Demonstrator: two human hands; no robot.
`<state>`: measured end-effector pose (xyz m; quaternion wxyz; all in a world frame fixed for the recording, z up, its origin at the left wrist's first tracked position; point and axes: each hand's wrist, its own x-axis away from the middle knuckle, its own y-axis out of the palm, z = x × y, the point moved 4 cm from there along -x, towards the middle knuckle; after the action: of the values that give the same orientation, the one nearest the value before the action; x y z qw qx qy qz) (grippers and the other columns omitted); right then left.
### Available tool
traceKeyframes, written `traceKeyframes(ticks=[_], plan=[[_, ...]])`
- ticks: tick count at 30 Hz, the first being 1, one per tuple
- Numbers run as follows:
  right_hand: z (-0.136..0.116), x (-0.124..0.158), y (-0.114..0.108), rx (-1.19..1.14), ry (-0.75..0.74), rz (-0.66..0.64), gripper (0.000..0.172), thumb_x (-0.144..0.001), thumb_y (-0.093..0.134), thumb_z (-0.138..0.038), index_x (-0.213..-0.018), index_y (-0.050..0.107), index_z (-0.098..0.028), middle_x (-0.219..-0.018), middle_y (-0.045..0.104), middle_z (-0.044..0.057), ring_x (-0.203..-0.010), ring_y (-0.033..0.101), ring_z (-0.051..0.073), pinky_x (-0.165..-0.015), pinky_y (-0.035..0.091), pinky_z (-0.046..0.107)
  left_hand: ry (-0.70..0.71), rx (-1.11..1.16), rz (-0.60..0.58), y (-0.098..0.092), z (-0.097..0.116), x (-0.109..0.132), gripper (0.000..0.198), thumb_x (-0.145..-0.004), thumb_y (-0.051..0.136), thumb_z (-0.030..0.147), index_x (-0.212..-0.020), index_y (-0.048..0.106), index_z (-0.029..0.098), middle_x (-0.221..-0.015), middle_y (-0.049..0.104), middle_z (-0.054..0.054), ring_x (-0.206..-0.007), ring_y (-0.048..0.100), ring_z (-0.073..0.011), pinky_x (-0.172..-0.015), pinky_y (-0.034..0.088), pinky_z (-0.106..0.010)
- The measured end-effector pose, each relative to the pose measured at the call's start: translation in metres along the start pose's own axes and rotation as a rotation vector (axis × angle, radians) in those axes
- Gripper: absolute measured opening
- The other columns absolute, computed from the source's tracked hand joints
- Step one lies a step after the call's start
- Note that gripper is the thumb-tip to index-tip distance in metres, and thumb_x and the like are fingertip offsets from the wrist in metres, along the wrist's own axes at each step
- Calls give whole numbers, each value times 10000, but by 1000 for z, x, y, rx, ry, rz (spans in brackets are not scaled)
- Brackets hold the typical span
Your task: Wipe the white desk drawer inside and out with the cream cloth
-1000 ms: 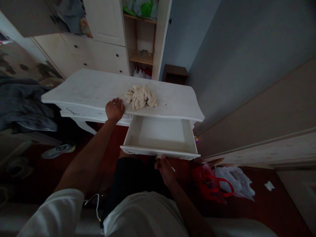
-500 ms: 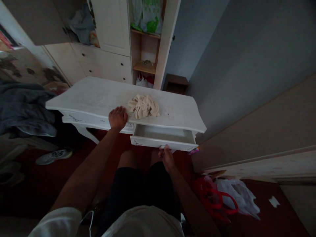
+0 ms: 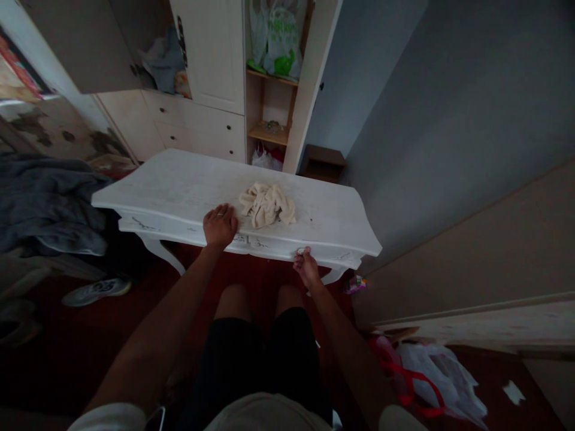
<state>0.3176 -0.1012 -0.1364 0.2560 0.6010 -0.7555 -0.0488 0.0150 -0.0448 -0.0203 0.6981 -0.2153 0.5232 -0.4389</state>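
Observation:
A white table (image 3: 184,185) with carved drawer fronts stands before my knees. My left hand (image 3: 220,226) lies on its front edge, fingers resting on the top, with a ring on one finger. Just right of it sits a crumpled cream cloth (image 3: 267,205), which the hand does not hold. My right hand (image 3: 306,266) has its fingers closed at the handle of the right drawer (image 3: 326,252). That drawer is pushed in, its front in line with the table. The fingers hide most of the handle.
Behind the table is a white wardrobe (image 3: 211,66) with open shelves holding plastic bags (image 3: 283,45). Grey clothing (image 3: 49,197) lies at the left, above a shoe (image 3: 96,290). A red bag (image 3: 411,386) and a white plastic bag (image 3: 442,377) rest on the floor at right.
The right drawer has gone from pulled out to closed, with my right hand moving forward on its handle. My left hand stays on the table edge. The view has shifted slightly.

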Motion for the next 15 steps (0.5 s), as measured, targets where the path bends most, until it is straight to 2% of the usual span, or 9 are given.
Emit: traceKeyframes(ticks=[7, 9, 13, 15], plan=[[-5, -6, -4, 83, 57, 3, 529, -825, 566, -703, -792, 652, -182, -586, 641, -4, -479, 528, 95, -502, 455, 225, 5, -26, -12, 0, 1, 0, 441, -937, 353, 313, -1252, 630, 177, -1395, 580, -141, -1354, 464, -288, -1120, 283, -471], [-8, -3, -7, 135, 118, -20, 545, -871, 510, -691, -816, 667, -172, -622, 677, 23, -494, 558, 107, -518, 476, 236, 10, -51, -19, 0, 1, -1, 446, -938, 348, 303, -1256, 628, 167, -1399, 577, -142, -1351, 467, -290, -1118, 283, -467], [-29, 9, -15, 437, 325, -166, 666, -936, 301, -706, -874, 685, -166, -769, 756, 92, -551, 610, 124, -518, 475, 231, 15, -67, -33, -1, 2, -1, 458, -941, 342, 303, -1266, 623, 145, -1404, 569, -155, -1353, 462, -293, -1117, 284, -463], [-53, 16, -21, 601, 313, -263, 640, -925, 345, -705, -876, 697, -173, -773, 762, 90, -549, 602, 119, -494, 441, 210, 10, -51, -38, -2, 2, 0, 457, -939, 345, 302, -1268, 621, 148, -1406, 566, -156, -1357, 457, -295, -1119, 279, -469]])
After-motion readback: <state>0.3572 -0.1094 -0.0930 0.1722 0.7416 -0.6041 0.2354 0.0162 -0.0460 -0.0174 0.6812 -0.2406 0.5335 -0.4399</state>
